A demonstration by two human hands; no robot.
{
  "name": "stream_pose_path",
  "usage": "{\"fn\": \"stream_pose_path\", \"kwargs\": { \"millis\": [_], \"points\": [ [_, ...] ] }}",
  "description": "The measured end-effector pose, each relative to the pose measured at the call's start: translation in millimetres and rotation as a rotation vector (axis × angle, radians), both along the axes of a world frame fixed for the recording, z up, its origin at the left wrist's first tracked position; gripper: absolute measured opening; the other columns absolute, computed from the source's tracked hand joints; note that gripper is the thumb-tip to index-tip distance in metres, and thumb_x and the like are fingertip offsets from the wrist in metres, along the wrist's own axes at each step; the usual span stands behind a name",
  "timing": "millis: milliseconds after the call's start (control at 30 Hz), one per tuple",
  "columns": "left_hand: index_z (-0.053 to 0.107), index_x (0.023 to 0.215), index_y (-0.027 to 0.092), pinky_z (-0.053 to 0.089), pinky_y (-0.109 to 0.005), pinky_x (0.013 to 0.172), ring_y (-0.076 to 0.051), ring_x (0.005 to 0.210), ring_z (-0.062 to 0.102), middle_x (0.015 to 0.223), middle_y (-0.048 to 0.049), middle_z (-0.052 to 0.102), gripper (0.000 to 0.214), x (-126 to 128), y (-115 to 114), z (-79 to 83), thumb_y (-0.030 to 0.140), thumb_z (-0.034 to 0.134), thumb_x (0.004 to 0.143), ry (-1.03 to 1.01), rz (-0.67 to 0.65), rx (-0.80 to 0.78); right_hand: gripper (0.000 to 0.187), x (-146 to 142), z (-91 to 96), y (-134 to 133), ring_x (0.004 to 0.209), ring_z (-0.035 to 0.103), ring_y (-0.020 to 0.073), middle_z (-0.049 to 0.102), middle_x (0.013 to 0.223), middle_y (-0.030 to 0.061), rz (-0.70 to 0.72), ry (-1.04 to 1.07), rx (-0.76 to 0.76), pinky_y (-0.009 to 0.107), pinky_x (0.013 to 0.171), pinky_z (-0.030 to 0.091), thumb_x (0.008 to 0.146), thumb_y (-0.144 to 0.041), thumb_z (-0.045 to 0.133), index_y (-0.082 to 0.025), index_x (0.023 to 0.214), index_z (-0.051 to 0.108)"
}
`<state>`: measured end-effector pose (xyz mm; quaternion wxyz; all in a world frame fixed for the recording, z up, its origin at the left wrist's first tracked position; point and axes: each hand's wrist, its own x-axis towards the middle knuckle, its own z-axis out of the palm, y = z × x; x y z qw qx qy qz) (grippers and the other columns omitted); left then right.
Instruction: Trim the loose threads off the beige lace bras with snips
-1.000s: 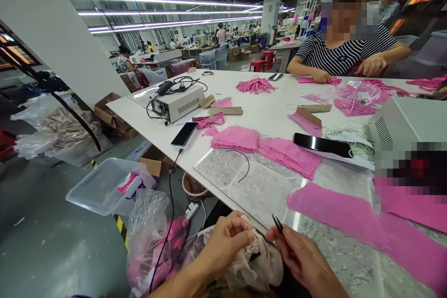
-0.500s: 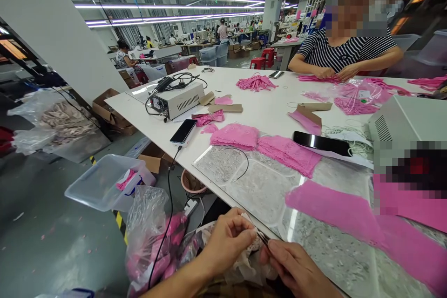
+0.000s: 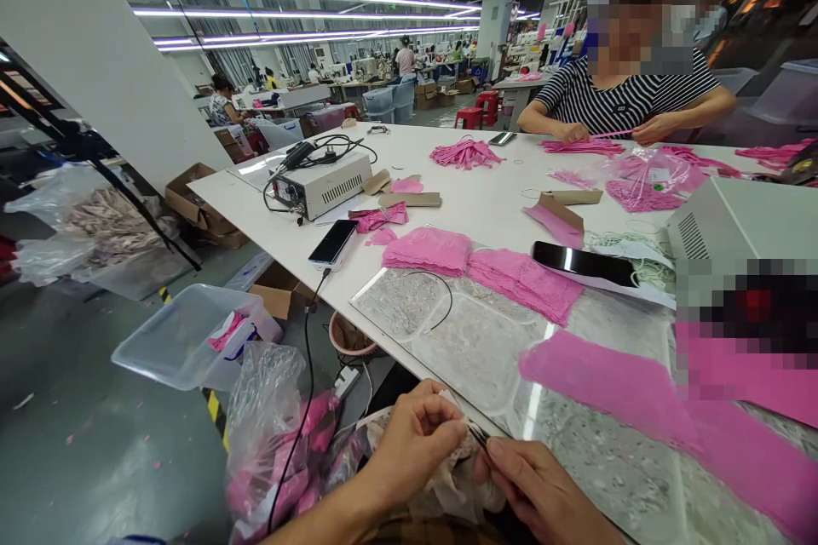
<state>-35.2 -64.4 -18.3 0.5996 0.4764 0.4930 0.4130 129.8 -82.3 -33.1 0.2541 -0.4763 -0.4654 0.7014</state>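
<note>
At the table's near edge, my left hand (image 3: 418, 438) is closed in a pinch on a piece of pale, thin fabric (image 3: 450, 398). My right hand (image 3: 537, 481) grips dark, slim tweezers (image 3: 478, 434), whose tips reach the fabric beside my left fingertips. Below both hands hangs more cream-coloured cloth (image 3: 463, 490), partly covered by my fingers. On the table beyond lie two stacks of pink lace pieces (image 3: 427, 250) and a long flat pink piece (image 3: 607, 383). The exact spot where the tips meet the fabric is too small to make out.
Across the white table (image 3: 486, 200), a co-worker in a striped top (image 3: 623, 98) handles pink strips. A grey box-shaped device (image 3: 336, 183), a charging phone (image 3: 333, 243) and another phone (image 3: 584, 264) rest on it. Left below stand a clear bin (image 3: 192, 332) and plastic bags (image 3: 265, 426).
The co-worker's hands have moved apart, with a pink strip stretched between them. My hands hold nearly the same pose, and the view has shifted slightly.
</note>
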Motion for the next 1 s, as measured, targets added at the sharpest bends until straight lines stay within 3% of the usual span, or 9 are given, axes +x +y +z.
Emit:
{"fn": "stream_pose_path", "kwargs": {
  "millis": [233,433,567,1000],
  "points": [
    [0.067,0.057,0.013,0.036,-0.023,0.062,-0.012,0.067,0.047,0.072,-0.0013,0.050,0.017,0.3,0.1,-3.1,0.028,0.072,0.064,-0.080,-0.005,-0.074,0.054,0.8,-4.2,0.0,0.045,0.016,0.0081,0.021,0.051,-0.0087,0.004,0.013,0.073,0.024,0.042,0.010,0.077,-0.068,0.045,-0.017,0.066,0.058],
    [0.068,0.058,0.013,0.036,-0.022,0.060,-0.012,0.067,0.047,0.073,-0.0019,0.052,0.014,0.0,0.1,-6.8,0.025,0.072,0.063,-0.095,0.005,-0.063,0.044,1.7,-11.1,1.5,0.055,0.037,0.0131,0.036,0.059,-0.0031,0.038,-0.160,0.464,0.024,0.051,0.032,0.088,-0.052,0.039,-0.018,0.064,0.053],
    [0.069,0.057,0.013,0.035,-0.022,0.060,-0.012,0.067,0.047,0.071,-0.0019,0.052,0.014,-0.6,-0.6,-4.6,0.025,0.071,0.063,-0.076,0.012,-0.058,0.036,3.0,-14.9,2.1,0.058,0.045,0.0147,0.045,0.062,-0.0012,0.068,-0.261,0.693,0.025,0.056,0.037,0.091,-0.042,0.037,-0.019,0.064,0.047],
    [0.069,0.058,0.013,0.038,-0.025,0.066,-0.015,0.071,0.050,0.073,-0.0036,0.054,0.012,3.5,-3.5,-3.7,0.020,0.065,0.067,0.067,0.044,0.059,0.031,1.4,-23.0,-0.3,0.054,0.051,0.0136,0.050,0.060,-0.0012,0.027,-0.390,0.870,0.022,0.052,0.039,0.093,-0.030,0.038,-0.020,0.066,0.050]
  ]
}}
